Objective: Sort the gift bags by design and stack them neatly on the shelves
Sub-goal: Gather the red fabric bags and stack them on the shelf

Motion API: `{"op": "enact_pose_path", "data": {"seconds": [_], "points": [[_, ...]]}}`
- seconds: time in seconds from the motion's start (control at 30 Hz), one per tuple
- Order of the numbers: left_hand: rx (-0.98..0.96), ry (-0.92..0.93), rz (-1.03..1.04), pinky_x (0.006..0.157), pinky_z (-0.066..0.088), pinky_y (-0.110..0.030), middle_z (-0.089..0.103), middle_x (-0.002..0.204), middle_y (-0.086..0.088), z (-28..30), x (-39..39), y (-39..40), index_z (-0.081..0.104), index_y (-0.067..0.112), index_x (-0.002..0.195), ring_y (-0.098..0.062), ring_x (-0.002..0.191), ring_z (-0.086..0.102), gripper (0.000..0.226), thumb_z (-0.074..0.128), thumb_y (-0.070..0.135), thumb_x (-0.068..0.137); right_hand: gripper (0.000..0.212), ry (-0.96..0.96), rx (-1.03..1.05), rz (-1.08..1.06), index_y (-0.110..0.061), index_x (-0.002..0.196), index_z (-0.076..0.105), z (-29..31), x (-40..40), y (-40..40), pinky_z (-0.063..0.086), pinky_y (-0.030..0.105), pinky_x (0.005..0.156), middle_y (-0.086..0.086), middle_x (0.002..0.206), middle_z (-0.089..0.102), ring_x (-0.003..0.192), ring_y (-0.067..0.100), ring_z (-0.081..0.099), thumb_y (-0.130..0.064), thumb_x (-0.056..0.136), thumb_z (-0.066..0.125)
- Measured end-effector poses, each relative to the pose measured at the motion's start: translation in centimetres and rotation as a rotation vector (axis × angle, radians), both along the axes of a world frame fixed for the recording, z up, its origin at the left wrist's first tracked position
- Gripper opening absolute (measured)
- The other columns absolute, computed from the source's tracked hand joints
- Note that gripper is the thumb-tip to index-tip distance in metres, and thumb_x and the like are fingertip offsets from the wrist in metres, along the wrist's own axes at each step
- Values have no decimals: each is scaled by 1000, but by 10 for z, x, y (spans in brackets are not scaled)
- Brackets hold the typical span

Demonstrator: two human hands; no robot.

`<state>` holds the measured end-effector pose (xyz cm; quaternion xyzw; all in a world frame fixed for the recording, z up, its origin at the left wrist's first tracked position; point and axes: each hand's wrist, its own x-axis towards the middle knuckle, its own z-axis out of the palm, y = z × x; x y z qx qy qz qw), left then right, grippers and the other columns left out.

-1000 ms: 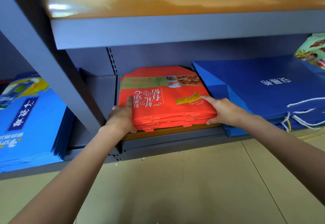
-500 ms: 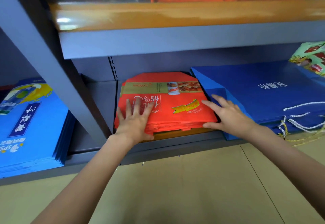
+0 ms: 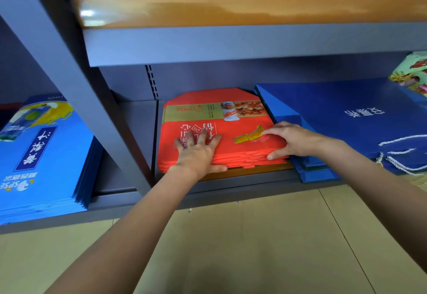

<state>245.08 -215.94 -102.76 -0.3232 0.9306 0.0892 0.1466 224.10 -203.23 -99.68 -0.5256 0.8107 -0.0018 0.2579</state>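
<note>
A stack of flat red gift bags point(image 3: 240, 129) with a gold band lies on the bottom shelf point(image 3: 231, 181), in the middle. My left hand point(image 3: 198, 152) lies flat on top of the stack with fingers spread and the thumb against its front edge. My right hand point(image 3: 291, 140) rests on the stack's right front corner, fingers straight on top and thumb against the side. A dark blue stack of bags point(image 3: 346, 120) with white cord handles lies directly to the right, touching the red stack.
A light blue bag stack point(image 3: 41, 155) lies on the left shelf bay beyond a grey slanted upright point(image 3: 76, 81). An upper shelf point(image 3: 231, 9) with orange goods hangs overhead. A green patterned bag point(image 3: 413, 72) sits far right. Beige floor tiles point(image 3: 254, 247) lie below.
My left hand left the stack's left side and now lies flat on top. My right hand has slid along the right corner. The view has moved closer to the shelf.
</note>
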Motion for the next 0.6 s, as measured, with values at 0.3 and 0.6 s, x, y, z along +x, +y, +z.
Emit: {"op": "enact_pose_path", "data": {"seconds": [0.3, 0.6], "points": [[172, -99, 286, 107, 12, -69, -16, 156, -8, 16, 23, -27, -9, 34, 148, -51, 137, -12, 117, 67, 67, 66, 69, -41, 12, 7, -36, 141, 34, 4, -1, -2, 28, 36, 111, 3, 149, 26, 135, 24, 29, -46, 80, 65], [116, -51, 241, 104, 30, -60, 1, 156, -9, 12, 24, -28, 3, 35, 148, -47, 136, 12, 114, 72, 65, 62, 61, -47, -146, -57, -29, 134, 47, -3, 8, 10, 39, 41, 105, 4, 141, 38, 128, 24, 38, -36, 79, 70]]}}
